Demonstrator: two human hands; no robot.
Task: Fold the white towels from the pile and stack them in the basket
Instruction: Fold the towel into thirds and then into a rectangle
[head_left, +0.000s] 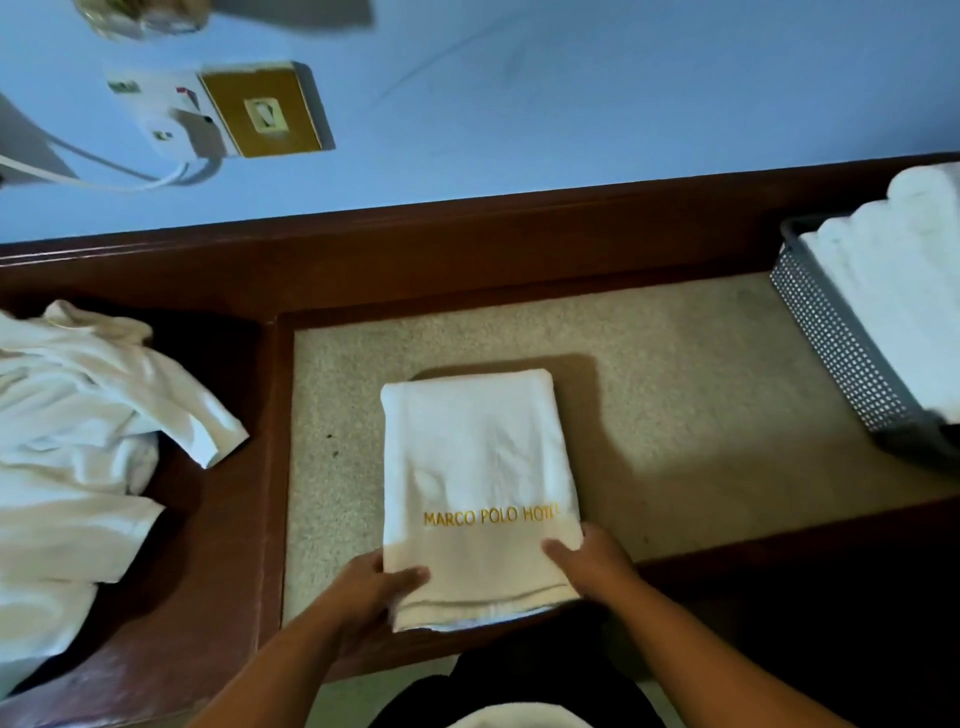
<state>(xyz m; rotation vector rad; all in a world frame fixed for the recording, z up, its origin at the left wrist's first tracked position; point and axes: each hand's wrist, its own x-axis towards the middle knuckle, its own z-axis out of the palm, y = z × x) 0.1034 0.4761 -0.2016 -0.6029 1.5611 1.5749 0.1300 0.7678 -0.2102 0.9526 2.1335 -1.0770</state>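
Left hand (382, 582) and right hand (592, 564) pinch the near corners of the folded towel (478, 457), gold-stitched "MARCO POLO HOT…", lying mid-desk (675, 405), bare beige surface between its right edge and the basket (831, 343).

The single head-worn camera looks forward and steeply down from over the near edge of a wooden desk (223, 519). It sits close enough that both forearms enter from 6 o'clock, and the left hand (363, 592) and right hand (592, 566), gripping the near end of a folded towel (478, 457), lie just below frame centre. Its wide lens takes in the pile of unfolded towels (67, 441) at 9 o'clock, the perforated basket (831, 343) cut by the frame edge at 3 o'clock, and the blue wall (571, 104) with a wall socket (270, 111) at 11 o'clock. The view is slightly rolled, so the desk's back rail (467, 228) climbs from 9 o'clock toward 2 o'clock.
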